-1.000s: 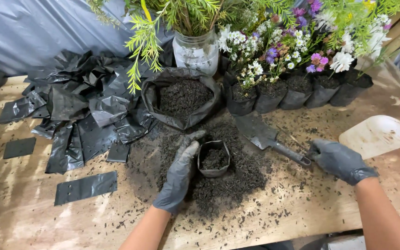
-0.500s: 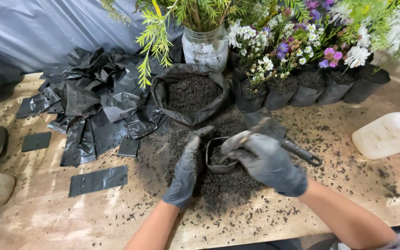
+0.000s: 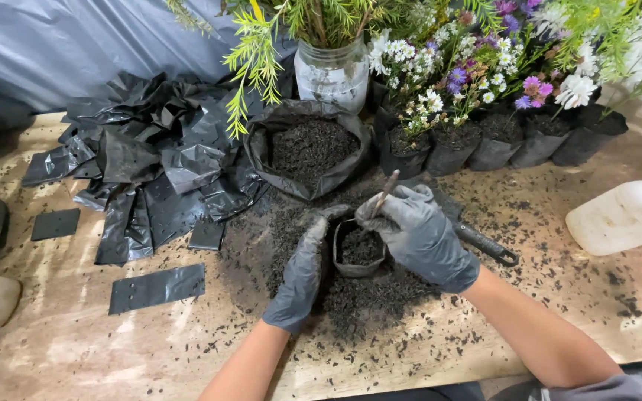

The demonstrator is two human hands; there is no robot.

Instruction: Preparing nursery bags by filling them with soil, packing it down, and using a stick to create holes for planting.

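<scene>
A small black plastic grow bag [image 3: 359, 249], partly filled with dark soil, stands on a spill of soil at the table's middle. My left hand [image 3: 302, 271], in a dark grey glove, cups the bag's left side. My right hand [image 3: 417, 234], gloved the same, rests on the bag's right rim and pinches a thin brown stick [image 3: 384, 193] that points up and back. A trowel lies under my right hand, with only its black handle [image 3: 488, 243] showing.
A larger black bag of soil [image 3: 310, 148] stands behind. A glass jar of greenery [image 3: 332, 74] and a row of flowering plants in black bags [image 3: 495, 141] line the back. Empty black bags [image 3: 154, 171] lie piled at left. A white tray [image 3: 626, 215] lies at right.
My right hand left the trowel at the right, moved left to the small bag, and now holds a thin stick at its rim. My left hand has stayed on the bag.
</scene>
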